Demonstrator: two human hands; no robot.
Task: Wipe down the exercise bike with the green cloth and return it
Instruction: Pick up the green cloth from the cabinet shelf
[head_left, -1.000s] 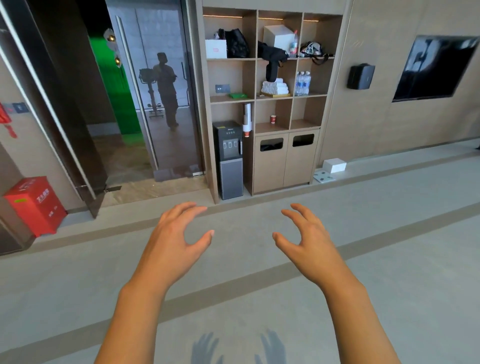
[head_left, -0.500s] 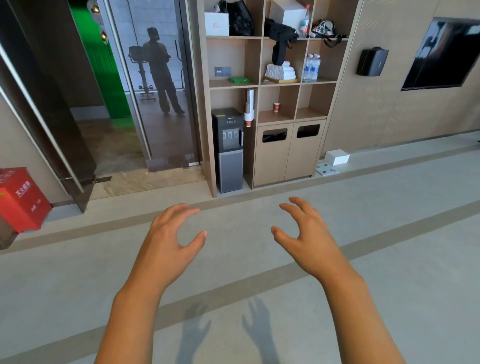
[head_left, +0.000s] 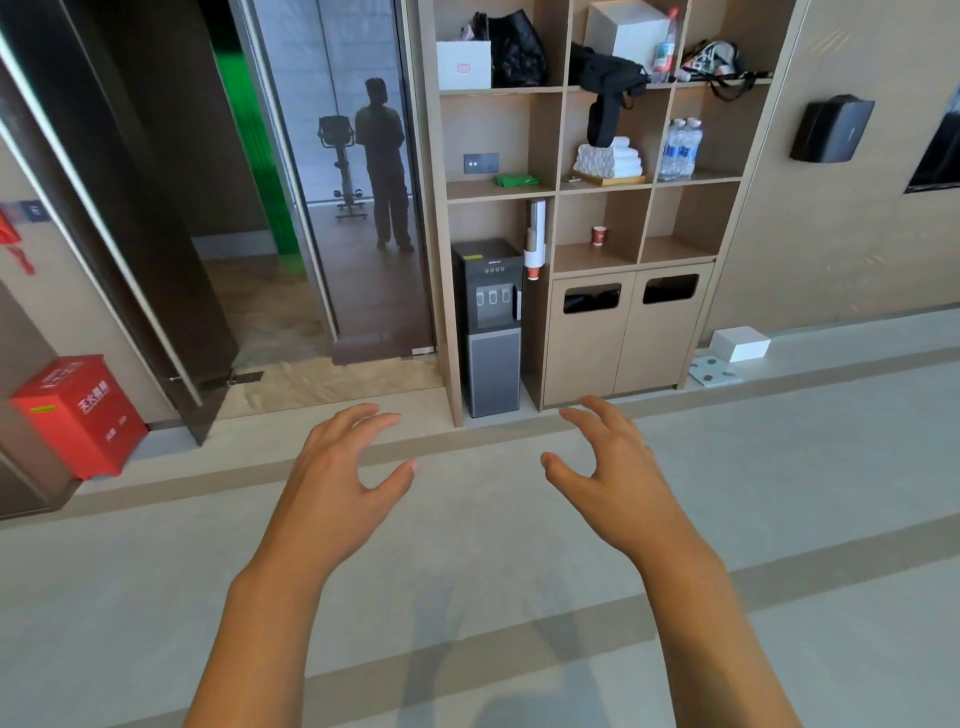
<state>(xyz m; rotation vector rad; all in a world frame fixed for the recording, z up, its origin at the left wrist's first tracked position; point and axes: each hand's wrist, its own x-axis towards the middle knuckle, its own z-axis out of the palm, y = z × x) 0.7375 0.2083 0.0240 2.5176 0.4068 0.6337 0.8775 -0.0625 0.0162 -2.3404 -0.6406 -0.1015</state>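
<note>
Hands extended forward over the grey floor (head_left: 779, 519), palms down, holding nothing. Left hand (head_left: 343, 467) shows fingers spread and loosely bent, thumb out toward 3 o'clock. Right hand (head_left: 618, 473) shows fingers spread and more hooked, thumb out toward 9 o'clock. The two are well apart. Green cloth (head_left: 514, 180) lies folded on a middle shelf of the wooden shelving unit (head_left: 550, 208) at 12 o'clock, just beside a compartment holding stacked white towels (head_left: 608, 158). Exercise bike (head_left: 343, 166) appears only as a reflection in the glass door (head_left: 363, 234) at 11 o'clock, beside a standing person's reflection. Water dispenser (head_left: 491, 327) stands below the cloth's shelf. Red box (head_left: 78, 415) sits at 9 o'clock.
</note>
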